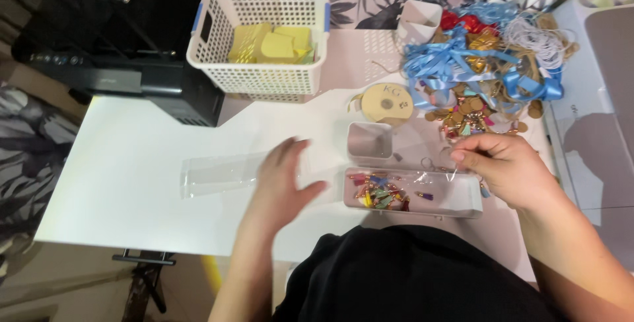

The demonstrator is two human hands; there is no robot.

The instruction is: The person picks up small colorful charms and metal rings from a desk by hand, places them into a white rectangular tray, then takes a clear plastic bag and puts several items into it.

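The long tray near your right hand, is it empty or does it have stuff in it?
Partly filled: the tray holds small colourful tassels at its left end; the right end looks bare.

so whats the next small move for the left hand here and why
Probably lower the left hand onto the clear plastic sleeve to pin it flat. The hand is open and blurred just over the sleeve's right end, while the right hand pinches something small above the tassel tray.

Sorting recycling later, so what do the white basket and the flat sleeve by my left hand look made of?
White basket: apparently rigid plastic, matte, with moulded perforated walls. Flat sleeve: seemingly thin clear film, perhaps cellophane, glossy; the table shows through it. Left hand is blurred above it.
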